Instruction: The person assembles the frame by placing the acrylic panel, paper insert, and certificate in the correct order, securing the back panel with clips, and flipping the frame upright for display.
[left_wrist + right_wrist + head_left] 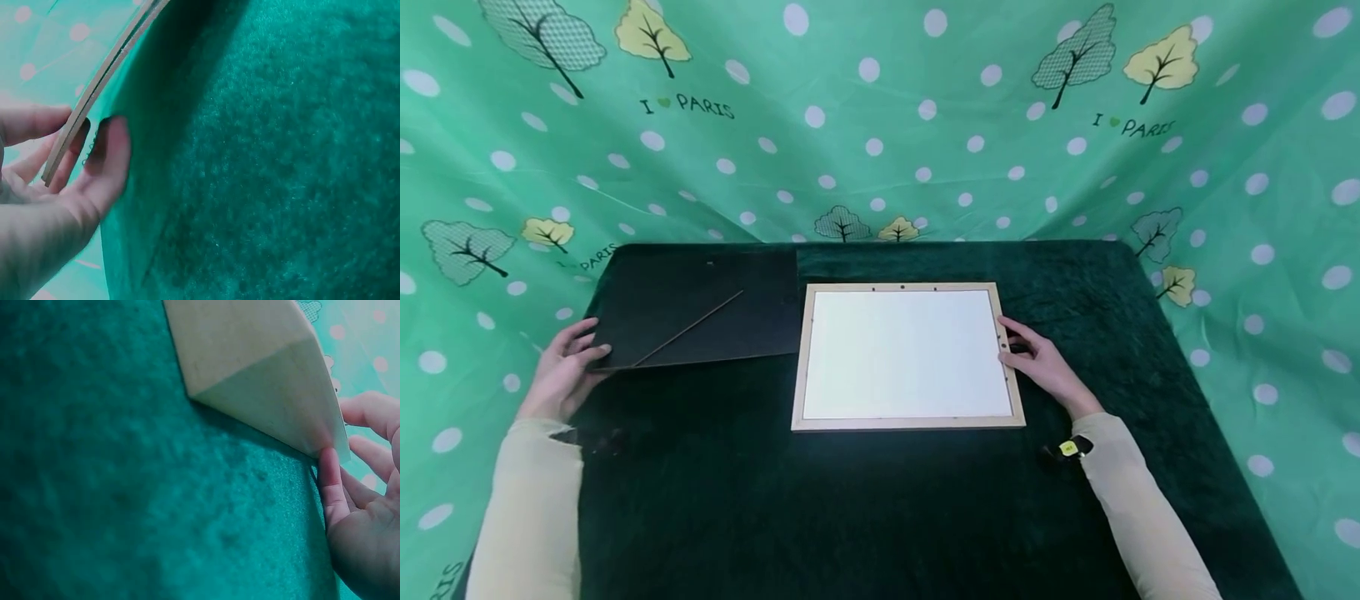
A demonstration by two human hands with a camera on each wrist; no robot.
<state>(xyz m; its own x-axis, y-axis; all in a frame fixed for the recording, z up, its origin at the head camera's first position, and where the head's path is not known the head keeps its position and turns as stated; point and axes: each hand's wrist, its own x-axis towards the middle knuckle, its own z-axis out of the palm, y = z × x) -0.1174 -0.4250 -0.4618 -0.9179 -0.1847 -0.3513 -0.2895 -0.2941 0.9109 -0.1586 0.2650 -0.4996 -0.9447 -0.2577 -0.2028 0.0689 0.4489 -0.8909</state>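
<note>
My left hand pinches the near left corner of a flat black board. A thin brownish line runs diagonally over its face. In the left wrist view the board's layered brown edge passes between my thumb and fingers. My right hand grips the right side of a pale wooden frame, its thumb and fingers at the rail. The frame lies flat, with a white panel inside it and small dark dots on its rails. In the right wrist view my thumb presses on the wood.
Dark green plush cloth covers the table. Green fabric with white dots and printed trees hangs at the back and both sides. The black board's right edge lies close beside the frame's left rail.
</note>
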